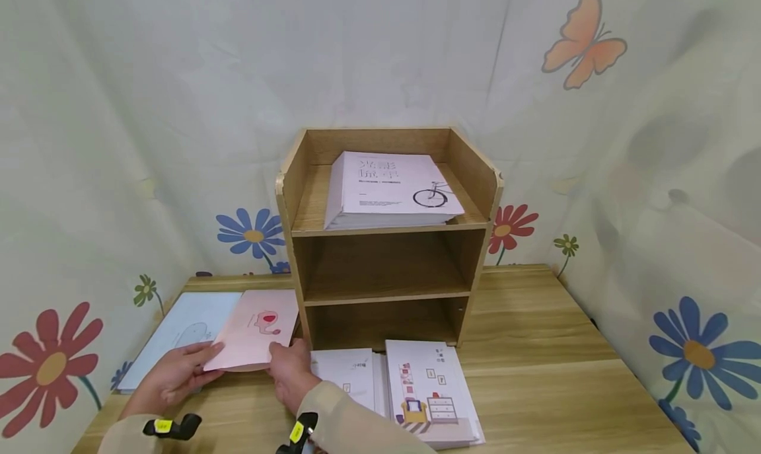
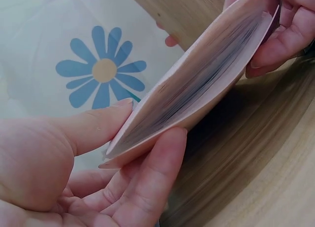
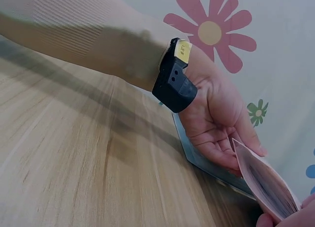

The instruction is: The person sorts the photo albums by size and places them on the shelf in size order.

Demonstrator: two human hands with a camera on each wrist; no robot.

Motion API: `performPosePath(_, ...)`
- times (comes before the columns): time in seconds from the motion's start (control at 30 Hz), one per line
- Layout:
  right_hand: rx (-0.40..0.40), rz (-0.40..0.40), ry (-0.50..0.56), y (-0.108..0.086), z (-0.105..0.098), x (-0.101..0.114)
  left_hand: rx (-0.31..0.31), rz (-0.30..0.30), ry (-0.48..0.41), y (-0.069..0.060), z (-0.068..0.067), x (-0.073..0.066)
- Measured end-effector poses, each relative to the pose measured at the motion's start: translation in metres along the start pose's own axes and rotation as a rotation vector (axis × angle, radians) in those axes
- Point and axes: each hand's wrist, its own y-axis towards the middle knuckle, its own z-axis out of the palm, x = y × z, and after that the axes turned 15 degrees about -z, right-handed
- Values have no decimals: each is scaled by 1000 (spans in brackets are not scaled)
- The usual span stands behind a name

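A pink booklet (image 1: 261, 325) with a small elephant drawing on its cover is held between both hands above the left side of the table. My left hand (image 1: 181, 375) pinches its near left corner, thumb on top and fingers beneath. At the near right corner my right hand (image 1: 292, 371) grips it the same way. In the left wrist view the pages of the booklet (image 2: 197, 79) bulge slightly between the covers, seen edge on. Partly behind the booklet lies a light blue book (image 1: 190, 325) on the table.
A wooden three-level shelf (image 1: 389, 302) stands at the table's back, with thick white books (image 1: 392, 183) on its top level. In front of it lie a white book (image 1: 347, 368) and a stack topped by a furniture-picture book (image 1: 431, 394). Bare wood (image 1: 547, 361) shows at right.
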Motion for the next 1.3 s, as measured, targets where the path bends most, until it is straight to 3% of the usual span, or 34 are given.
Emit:
performPosePath(0.2,8,-17,-41,-1,-2,0,6,13,-16,-1,0,2)
performPosePath(0.53,8,-15,37,-4,-4,1,-18,34,-34,-6,1,8)
performPosePath(0.83,21,-1,12,-5,-9,4,-10,82,-69,-14,7,16)
performPosePath(1.07,33,-5,-2,-7,-12,7,-34,78,-93,-17,9,19)
performPosePath(1.3,26,5,37,-9,-15,9,-19,106,-113,-22,11,24)
